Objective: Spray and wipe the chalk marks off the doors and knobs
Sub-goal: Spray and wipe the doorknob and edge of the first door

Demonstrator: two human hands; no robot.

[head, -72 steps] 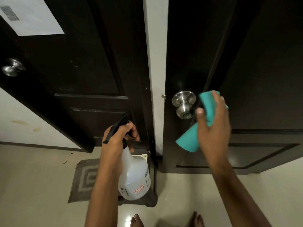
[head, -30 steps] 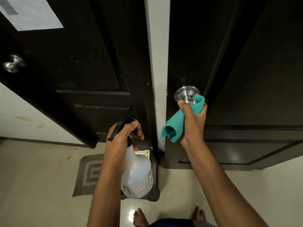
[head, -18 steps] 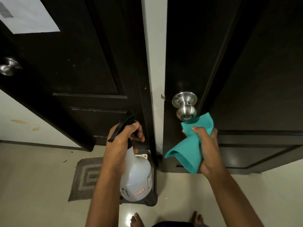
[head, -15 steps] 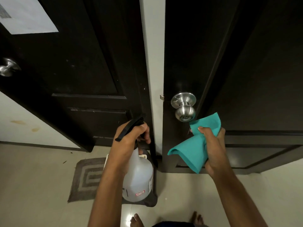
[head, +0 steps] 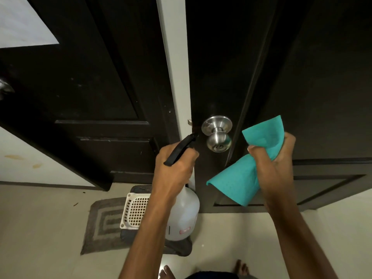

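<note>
Raised beside the steel doorknob (head: 218, 135), the left hand (head: 174, 168) grips the heavy spray bottle (head: 182, 214) by its trigger neck while the right hand (head: 270, 168) clutches the soft teal cloth (head: 241, 182).

Steel knob (head: 217, 133) on dark right door (head: 322, 77), spray bottle (head: 182, 214) nozzle beside it, teal cloth (head: 247, 172) bunched right

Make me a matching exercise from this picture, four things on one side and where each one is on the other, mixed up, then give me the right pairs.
Things
1. spray bottle
2. cloth
3. door knob
4. basket

Places
A. on the floor by the doors
B. gripped in the right hand
C. fixed to the right door
D. gripped in the left hand, nozzle pointing toward the knob

Pairs: 1-D, 2-B, 3-C, 4-A
</note>
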